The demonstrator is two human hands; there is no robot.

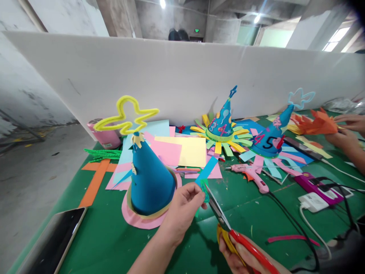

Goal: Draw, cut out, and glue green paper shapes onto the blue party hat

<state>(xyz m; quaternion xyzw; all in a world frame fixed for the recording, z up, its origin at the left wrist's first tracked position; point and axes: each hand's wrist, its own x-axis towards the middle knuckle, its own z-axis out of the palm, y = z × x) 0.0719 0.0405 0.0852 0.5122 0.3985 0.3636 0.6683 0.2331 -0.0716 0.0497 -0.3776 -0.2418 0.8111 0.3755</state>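
Observation:
Pinched in the fingers of my left hand (pixel 186 205) is a small green cut-out piece (pixel 204 189), probably paper. My right hand (pixel 236 253) grips a pair of scissors (pixel 221 215) with red and yellow handles. The blades are slightly apart, their tips at the green piece's edge. Left of my hands stands a blue cone hat (pixel 151 179) with a pink brim (pixel 134 220) and a yellow fuzzy-wire star outline (pixel 125 114) on top. A blue paper strip (pixel 209 167) shows just behind my left fingertips.
A pink glue gun (pixel 251 173) and a purple power strip (pixel 321 186) with cables lie right. Two decorated hats (pixel 221 123) stand behind. A phone (pixel 54 241) lies front left. Another person's hands (pixel 348 133) hold orange paper (pixel 319 121). A white board (pixel 182 76) borders the table.

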